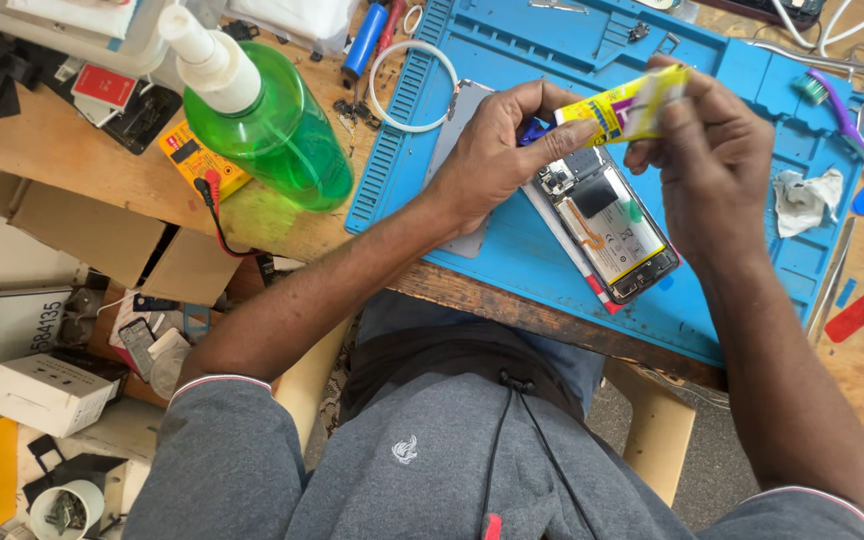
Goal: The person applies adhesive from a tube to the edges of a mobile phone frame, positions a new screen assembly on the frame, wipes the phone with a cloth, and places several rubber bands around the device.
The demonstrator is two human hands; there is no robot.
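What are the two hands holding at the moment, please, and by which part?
Both hold a small yellow tube above the opened phone: the left hand pinches its lower end, the right hand grips its upper end.

left hand [497, 150]: fingers curled, pinching | right hand [707, 165]: fingers closed, raised

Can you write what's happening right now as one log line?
left hand: on phone | right hand: holds yellow tube | mat: blue

yellow tube [624, 105] pinched in both hands (crumpled), white carton [44, 393] lower left
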